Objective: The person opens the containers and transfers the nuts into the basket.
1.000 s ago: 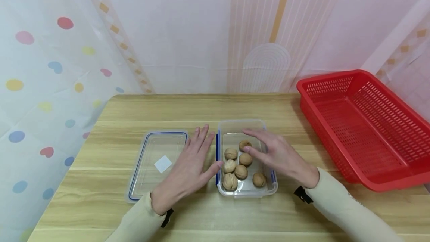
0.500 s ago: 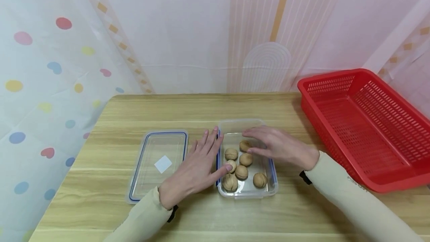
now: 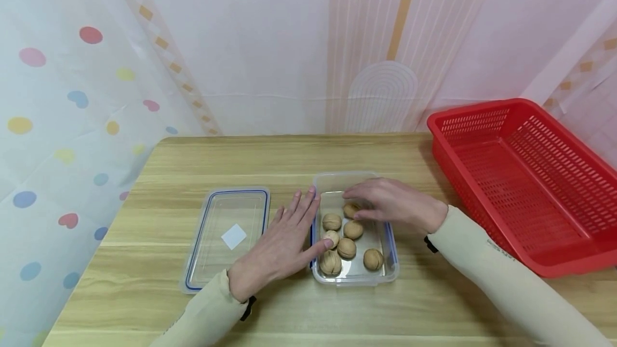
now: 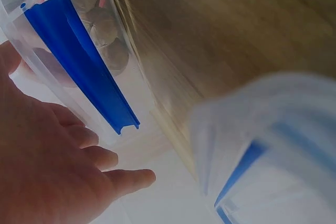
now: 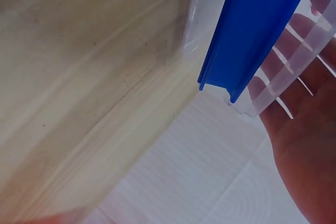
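A clear plastic food container (image 3: 354, 277) stands uncovered, with several walnuts (image 3: 346, 248) lying in it. My left hand (image 3: 281, 245) lies along its left side, fingers outstretched at the rim and thumb reaching over a pale walnut (image 3: 331, 237). In the left wrist view a blue clip (image 4: 81, 64) hangs down beside that hand. Over the right rim reaches my right hand (image 3: 397, 203), its fingers loosely bent and its thumb at the far walnut (image 3: 351, 209), which they partly cover. Another blue clip (image 5: 260, 30) hangs at the container's side in the right wrist view.
Left of the container lies its clear lid (image 3: 233, 202) with a blue seal and a white square (image 3: 234, 236) on it. A red perforated basket (image 3: 482, 202) stands at the right. Behind the wooden table (image 3: 289, 157) hangs a patterned cloth (image 3: 270, 42).
My left hand has shifted right, up against the container, its thumb now over the rim. My right hand has moved slightly left and its thumb is lower over the far walnut.
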{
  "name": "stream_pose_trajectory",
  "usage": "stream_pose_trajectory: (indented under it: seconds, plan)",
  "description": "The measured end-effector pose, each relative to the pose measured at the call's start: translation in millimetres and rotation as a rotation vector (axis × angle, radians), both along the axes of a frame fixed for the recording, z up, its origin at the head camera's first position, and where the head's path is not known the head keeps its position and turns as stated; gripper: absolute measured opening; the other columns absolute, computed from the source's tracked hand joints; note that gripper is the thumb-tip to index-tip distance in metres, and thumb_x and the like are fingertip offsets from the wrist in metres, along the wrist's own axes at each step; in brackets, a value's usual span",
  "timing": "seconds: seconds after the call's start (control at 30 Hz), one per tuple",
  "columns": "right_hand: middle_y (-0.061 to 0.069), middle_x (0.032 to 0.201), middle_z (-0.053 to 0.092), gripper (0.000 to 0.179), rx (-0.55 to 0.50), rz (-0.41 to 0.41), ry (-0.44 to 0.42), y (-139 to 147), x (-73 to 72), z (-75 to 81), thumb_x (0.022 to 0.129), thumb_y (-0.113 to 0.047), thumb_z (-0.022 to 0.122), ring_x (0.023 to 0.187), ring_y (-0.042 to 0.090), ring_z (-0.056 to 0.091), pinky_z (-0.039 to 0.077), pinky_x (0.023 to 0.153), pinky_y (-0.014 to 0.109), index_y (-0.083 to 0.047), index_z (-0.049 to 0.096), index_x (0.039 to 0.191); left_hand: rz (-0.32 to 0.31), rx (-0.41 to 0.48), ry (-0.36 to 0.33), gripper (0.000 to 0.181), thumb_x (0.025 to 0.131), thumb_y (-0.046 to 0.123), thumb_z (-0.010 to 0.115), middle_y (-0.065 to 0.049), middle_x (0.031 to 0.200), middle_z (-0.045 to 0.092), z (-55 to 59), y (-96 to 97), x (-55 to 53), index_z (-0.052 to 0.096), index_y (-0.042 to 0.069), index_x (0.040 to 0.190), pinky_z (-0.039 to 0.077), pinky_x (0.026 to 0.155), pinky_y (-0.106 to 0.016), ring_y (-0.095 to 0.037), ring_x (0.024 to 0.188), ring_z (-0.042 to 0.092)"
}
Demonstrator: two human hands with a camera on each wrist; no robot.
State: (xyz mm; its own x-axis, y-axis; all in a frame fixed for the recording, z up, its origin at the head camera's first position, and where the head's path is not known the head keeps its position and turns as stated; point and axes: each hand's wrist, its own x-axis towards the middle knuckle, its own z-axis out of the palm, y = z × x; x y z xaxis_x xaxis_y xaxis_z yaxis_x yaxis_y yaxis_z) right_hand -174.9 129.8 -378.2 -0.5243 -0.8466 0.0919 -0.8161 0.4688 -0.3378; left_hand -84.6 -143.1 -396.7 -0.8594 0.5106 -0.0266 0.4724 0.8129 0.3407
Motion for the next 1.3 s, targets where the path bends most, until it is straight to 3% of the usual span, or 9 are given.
stream_pose_trajectory:
  seconds: [0.4,0.77,1.0,1.2,1.3]
  plan:
    - [0.006,0.12,0.075,0.04,0.025,0.038,0.008,-4.9,-9.3,-5.0,0.091,-0.021,0.082,0.112,0.024,0.071,0.053,0.101,0.049,-0.003,0.073,0.126,-0.003,0.04,-0.011,0.086,0.107,0.062,0.038,-0.007,0.173,-0.002,-1.8,-0.1,0.1,0.01,0.005,0.166,0.02,0.121,-0.066,-0.035,0.158,0.006]
    - [-0.003,0.112,0.077,0.033,0.128,0.02,0.012,-9.0,-9.2,-5.7,0.093,-0.02,0.079,0.096,0.014,0.071,0.053,0.097,0.046,-0.01,0.075,0.125,-0.002,0.044,-0.028,0.085,0.108,0.059,0.039,-0.006,0.173,-0.005,-3.1,-1.2,0.5,0.008,0.006,0.166,0.018,0.122,-0.064,-0.035,0.158,0.004]
    - [-0.003,0.108,0.077,0.031,0.109,0.04,0.016,-9.7,-9.8,-7.0,0.093,-0.017,0.08,0.094,0.015,0.071,0.054,0.094,0.045,-0.009,0.076,0.122,0.004,0.055,-0.042,0.084,0.108,0.058,0.039,-0.004,0.172,-0.006,-3.8,-1.9,1.1,0.007,0.007,0.166,0.018,0.123,-0.063,-0.033,0.158,0.002]
    - [-0.008,0.091,0.071,0.029,0.053,0.032,-0.03,-8.9,-8.9,-5.2,0.092,-0.014,0.079,0.079,0.01,0.06,0.055,0.076,0.033,-0.006,0.076,0.12,0.004,0.07,-0.041,0.083,0.108,0.057,0.039,-0.004,0.173,-0.006,-5.1,-1.8,0.9,0.007,0.007,0.166,0.019,0.123,-0.063,-0.035,0.158,0.003]
    - [-0.006,0.095,0.072,0.029,0.023,0.035,-0.051,-8.2,-6.9,-3.0,0.094,-0.014,0.078,0.082,0.009,0.063,0.057,0.078,0.032,-0.005,0.075,0.122,0.006,0.073,-0.042,0.082,0.108,0.057,0.04,-0.005,0.173,-0.006,-5.0,-1.8,1.2,0.007,0.007,0.166,0.019,0.123,-0.062,-0.035,0.158,0.004]
